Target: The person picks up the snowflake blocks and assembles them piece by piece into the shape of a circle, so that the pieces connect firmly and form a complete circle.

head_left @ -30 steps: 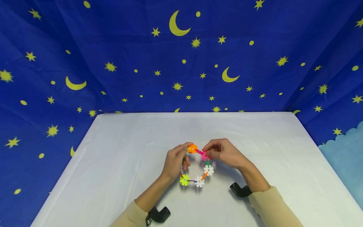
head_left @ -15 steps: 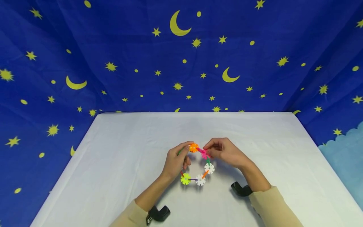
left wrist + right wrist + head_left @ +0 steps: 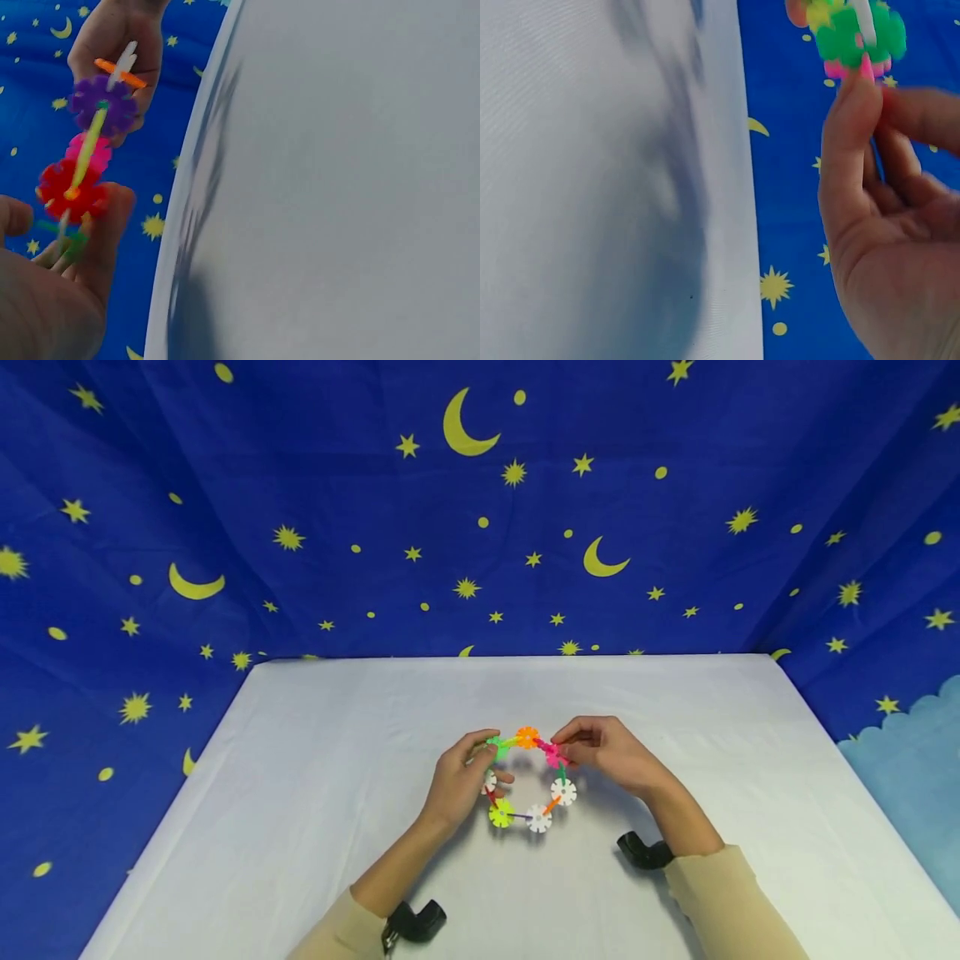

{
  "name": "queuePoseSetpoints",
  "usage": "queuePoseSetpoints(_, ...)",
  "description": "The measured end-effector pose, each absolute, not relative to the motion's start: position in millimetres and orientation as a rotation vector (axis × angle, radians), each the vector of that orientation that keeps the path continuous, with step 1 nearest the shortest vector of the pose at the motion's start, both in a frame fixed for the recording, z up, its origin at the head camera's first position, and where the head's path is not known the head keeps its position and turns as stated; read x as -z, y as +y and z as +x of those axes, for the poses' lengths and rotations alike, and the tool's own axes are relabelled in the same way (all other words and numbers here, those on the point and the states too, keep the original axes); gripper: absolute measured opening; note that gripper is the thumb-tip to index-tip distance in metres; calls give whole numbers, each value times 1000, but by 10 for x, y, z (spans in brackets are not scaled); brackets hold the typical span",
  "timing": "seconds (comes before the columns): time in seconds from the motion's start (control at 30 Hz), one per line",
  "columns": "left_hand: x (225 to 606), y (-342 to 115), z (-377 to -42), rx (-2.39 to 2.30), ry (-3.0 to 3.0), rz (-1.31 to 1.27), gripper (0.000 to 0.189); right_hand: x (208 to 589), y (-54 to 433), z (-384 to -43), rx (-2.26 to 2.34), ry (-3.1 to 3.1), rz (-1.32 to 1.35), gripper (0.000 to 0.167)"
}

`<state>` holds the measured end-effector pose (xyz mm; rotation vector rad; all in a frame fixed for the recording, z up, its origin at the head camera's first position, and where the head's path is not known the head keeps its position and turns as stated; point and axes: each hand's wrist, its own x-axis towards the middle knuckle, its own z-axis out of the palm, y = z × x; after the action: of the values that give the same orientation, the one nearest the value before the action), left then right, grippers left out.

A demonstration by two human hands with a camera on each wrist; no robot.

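A ring of interlocking notched plastic discs hangs over the table, held between both hands. Thumb and fingers of my left hand (image 3: 457,781) pinch it at a green disc (image 3: 498,747) on its far left. My right hand (image 3: 613,753) pinches a pink disc (image 3: 556,754) at the far right. Between them sits an orange disc (image 3: 527,737); white discs and a yellow-green disc (image 3: 501,813) form the near side. Edge-on linking discs join the flat ones. The left wrist view shows a red disc (image 3: 73,191) and a purple disc (image 3: 103,105). My left fingers partly cover a white disc.
A white-covered table (image 3: 337,735) lies under the hands. Behind and beside it hangs a blue curtain (image 3: 375,510) with yellow moons and stars. Black curved wrist devices, one at the left wrist (image 3: 415,921) and one at the right (image 3: 643,850), stick out below the forearms.
Both hands have carried the ring a little to the right and farther from the body. The green disc and a white disc by my left fingers now show more.
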<state>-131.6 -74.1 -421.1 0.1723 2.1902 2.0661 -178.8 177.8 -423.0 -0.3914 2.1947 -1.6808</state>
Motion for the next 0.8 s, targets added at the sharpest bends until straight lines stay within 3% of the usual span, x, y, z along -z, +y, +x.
queuePoseSetpoints(0.17,4447,-836,-1467,-2120,2209,124,37,4280,1789,-1833,1767,2211,-287,18)
queuePoseSetpoints(0.8,4553,-850,-1575,-2302,1945,-32,38,4475,1827,-1930,1713,2199,-26,18)
